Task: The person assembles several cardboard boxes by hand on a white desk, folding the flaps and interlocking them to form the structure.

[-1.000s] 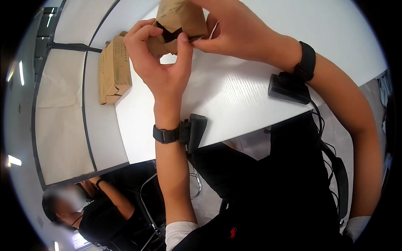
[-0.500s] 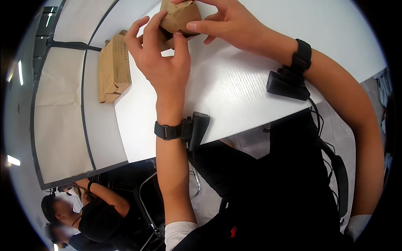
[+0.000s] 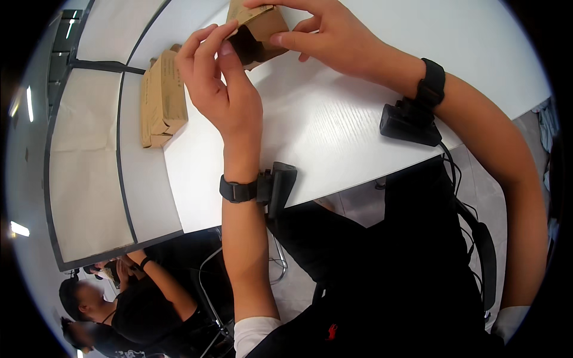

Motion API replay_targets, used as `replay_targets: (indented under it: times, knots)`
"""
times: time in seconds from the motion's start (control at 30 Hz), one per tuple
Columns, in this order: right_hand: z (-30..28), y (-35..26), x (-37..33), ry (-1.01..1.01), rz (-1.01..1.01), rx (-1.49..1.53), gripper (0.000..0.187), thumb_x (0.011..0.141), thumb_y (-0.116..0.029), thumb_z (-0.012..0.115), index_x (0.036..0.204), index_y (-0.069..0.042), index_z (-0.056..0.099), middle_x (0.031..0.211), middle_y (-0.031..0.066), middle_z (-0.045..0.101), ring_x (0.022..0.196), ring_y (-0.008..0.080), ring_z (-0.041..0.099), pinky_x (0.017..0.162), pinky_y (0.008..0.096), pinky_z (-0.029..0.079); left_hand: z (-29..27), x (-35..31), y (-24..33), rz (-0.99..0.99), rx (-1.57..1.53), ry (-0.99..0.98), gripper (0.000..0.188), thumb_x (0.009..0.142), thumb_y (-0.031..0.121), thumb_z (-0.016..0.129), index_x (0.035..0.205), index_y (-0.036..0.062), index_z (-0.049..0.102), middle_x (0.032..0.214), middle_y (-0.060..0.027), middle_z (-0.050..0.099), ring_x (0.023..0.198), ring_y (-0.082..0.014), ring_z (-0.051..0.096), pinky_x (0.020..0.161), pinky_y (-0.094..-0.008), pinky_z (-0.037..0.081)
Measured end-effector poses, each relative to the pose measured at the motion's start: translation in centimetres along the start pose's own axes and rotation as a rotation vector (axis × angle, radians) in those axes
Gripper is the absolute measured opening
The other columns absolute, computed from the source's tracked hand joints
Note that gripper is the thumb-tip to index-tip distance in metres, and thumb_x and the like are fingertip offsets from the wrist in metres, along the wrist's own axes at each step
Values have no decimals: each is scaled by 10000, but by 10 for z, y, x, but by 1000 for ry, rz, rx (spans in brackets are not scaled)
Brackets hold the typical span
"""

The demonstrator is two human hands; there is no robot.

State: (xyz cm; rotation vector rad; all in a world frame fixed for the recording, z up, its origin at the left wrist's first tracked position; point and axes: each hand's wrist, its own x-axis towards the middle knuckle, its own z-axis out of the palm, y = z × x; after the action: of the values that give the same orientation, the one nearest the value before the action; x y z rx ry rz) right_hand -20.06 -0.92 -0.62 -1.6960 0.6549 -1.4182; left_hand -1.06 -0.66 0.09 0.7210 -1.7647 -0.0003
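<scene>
Seemingly, the brown box [image 3: 267, 24], over the bench [image 3: 334, 131], was having its open end adjusted; the right hand [image 3: 331, 33] gripped it; the left hand [image 3: 218, 92], fingers slightly parted, met its edge; steady support seemed needed next.

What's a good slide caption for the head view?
Left hand and right hand handling an open brown cardboard box at a white table, another brown cardboard box farther left.

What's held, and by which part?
A brown cardboard box: the right hand holds its right side; the left hand touches the open end's left edge, its grip unclear.
</scene>
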Motion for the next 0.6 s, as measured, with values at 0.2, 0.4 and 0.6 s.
replay_targets:
  times: [0.2, 0.4, 0.6]
  knots:
    - [-5, -4, 1, 24, 0, -33, 533, 928, -12, 629, 1446, -63, 512, 1478, 188, 416, 1161, 255, 618, 858, 309, 608, -3, -1, -1, 65, -42, -213, 350, 816, 24, 666, 1148, 120, 722, 1330, -104, 519, 1101, -232, 591, 846, -322, 529]
    - [-8, -16, 0, 19, 39, 27, 542, 935, -52, 655, 1456, -56, 507, 1433, 179, 455, 1159, 243, 622, 839, 304, 609, -2, 1, -5, 63, 33, -180, 463, 746, -17, 690, 1184, 132, 679, 1322, -92, 493, 1050, -213, 592, 807, -335, 566]
    - [-5, -9, 0, 41, -37, -100, 636, 886, -26, 720, 1477, -69, 490, 1435, 168, 454, 1157, 229, 613, 798, 279, 603, 1, -1, -1, -57, -9, -107, 454, 789, -55, 734, 1203, 113, 655, 1124, -55, 496, 874, -121, 570, 638, -219, 556]
